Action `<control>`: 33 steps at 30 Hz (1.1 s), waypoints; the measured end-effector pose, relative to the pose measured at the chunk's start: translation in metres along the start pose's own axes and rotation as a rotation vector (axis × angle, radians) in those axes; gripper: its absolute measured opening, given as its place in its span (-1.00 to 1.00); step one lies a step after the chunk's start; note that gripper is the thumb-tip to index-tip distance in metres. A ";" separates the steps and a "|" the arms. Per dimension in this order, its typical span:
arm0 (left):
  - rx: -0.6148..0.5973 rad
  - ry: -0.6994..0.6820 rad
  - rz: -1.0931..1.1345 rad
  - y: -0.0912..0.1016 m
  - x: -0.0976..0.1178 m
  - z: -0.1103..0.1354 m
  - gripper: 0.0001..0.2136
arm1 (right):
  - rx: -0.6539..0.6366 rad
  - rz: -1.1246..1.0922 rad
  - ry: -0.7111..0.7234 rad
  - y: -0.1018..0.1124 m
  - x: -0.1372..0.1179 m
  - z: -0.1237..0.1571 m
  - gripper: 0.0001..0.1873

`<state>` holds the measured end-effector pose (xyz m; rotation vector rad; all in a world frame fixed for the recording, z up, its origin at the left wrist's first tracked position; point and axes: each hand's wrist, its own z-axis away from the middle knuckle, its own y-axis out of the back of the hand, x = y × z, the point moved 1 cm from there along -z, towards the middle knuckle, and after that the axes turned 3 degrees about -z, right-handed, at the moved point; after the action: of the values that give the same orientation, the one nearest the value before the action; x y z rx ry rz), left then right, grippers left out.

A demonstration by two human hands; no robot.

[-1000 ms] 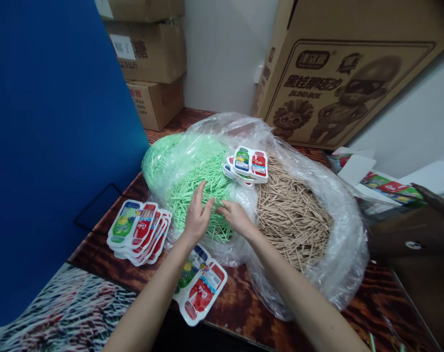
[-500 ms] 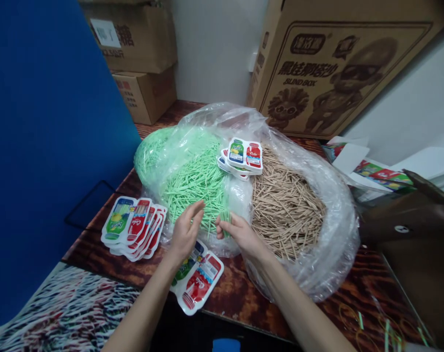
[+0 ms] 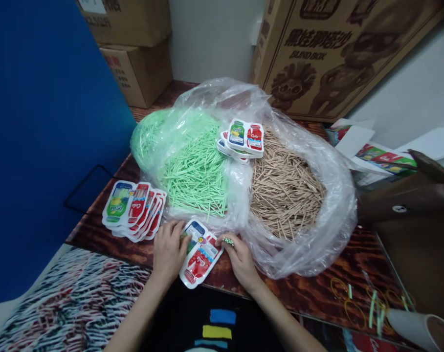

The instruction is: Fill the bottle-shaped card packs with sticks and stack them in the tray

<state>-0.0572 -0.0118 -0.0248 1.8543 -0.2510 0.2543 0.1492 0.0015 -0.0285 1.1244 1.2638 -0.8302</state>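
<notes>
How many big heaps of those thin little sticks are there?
2: a green heap left of centre and a brown heap to its right, both surrounded by clear plastic. More sticks may be hidden under the folds.

On our table (image 3: 310,291), one packet (image 3: 202,261) lies at the front edge between our left hand (image 3: 169,247) and right hand (image 3: 240,256), with a packet stack (image 3: 134,210) to its left. Behind, we have two stick heaps (image 3: 284,188) side by side in plastic (image 3: 339,195), a packet pile (image 3: 246,139) resting between them, and farther back, a carton (image 3: 306,61) right and boxes (image 3: 152,68) left.
</notes>
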 end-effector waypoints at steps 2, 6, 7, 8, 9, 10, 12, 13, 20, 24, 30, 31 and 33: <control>-0.013 0.019 -0.043 0.000 0.000 -0.001 -0.71 | 0.011 0.004 -0.004 0.001 -0.002 0.000 -0.76; -0.039 0.048 0.018 -0.001 0.001 -0.003 -0.79 | 0.017 0.001 0.001 0.002 -0.010 -0.001 -0.77; -0.041 0.059 0.039 -0.001 0.000 -0.003 -0.80 | 0.022 -0.001 0.001 0.002 -0.012 -0.002 -0.77; -0.042 0.070 0.054 -0.002 0.000 -0.004 -0.80 | 0.025 -0.002 0.002 0.003 -0.014 -0.003 -0.78; -0.044 0.081 0.063 -0.002 0.000 -0.004 -0.79 | 0.029 -0.004 0.003 0.003 -0.016 -0.005 -0.79; -0.049 0.086 0.067 -0.002 -0.001 -0.004 -0.78 | 0.031 -0.008 0.006 0.004 -0.018 -0.008 -0.79; -0.067 0.082 0.070 -0.002 -0.002 -0.005 -0.77 | 0.019 -0.023 0.010 0.005 -0.022 -0.015 -0.79; -0.076 0.080 0.073 -0.003 -0.003 -0.006 -0.79 | 0.010 -0.031 0.015 0.006 -0.024 -0.019 -0.79; 0.017 0.094 0.252 -0.006 -0.008 -0.006 -0.88 | -0.016 -0.036 0.051 0.007 -0.038 -0.047 -0.81; 0.047 0.012 0.309 -0.005 -0.011 -0.008 -0.85 | -0.013 -0.045 0.057 0.006 -0.041 -0.056 -0.81; -0.009 -0.078 0.282 0.001 -0.016 -0.011 -0.78 | -0.015 -0.041 0.053 0.006 -0.042 -0.060 -0.80; -0.016 -0.090 0.280 0.001 -0.018 -0.011 -0.76 | -0.016 -0.040 0.056 0.007 -0.042 -0.060 -0.80; 0.017 -0.104 0.278 0.003 -0.022 -0.010 -0.73 | -0.021 -0.039 0.056 0.007 -0.040 -0.061 -0.79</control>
<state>-0.0791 -0.0018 -0.0260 1.8495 -0.5816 0.3520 0.1314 0.0576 0.0158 1.1161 1.3414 -0.8177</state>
